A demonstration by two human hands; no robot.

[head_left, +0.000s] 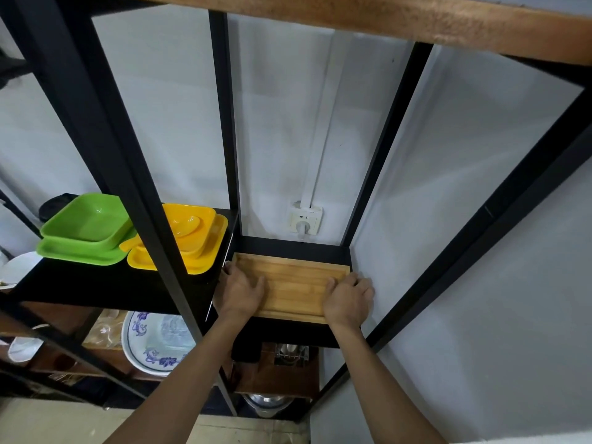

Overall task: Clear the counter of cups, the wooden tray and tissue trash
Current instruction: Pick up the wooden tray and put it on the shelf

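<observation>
The wooden tray [293, 283] lies flat on a black shelf [288, 243] of a metal rack, below a wall socket. My left hand [240, 291] grips the tray's left edge, thumb on top and fingers around the side. On the tray's right edge my right hand [349, 298] grips the same way. Nothing lies in the tray. No cups or tissue are visible on this shelf.
Green dishes [85, 230] and yellow dishes [195, 238] are stacked on the shelf to the left. A blue-patterned plate [153, 341] and metal pots [267, 403] sit on lower shelves. Black uprights [224, 123] frame the narrow bay; a white wall [448, 187] closes the right.
</observation>
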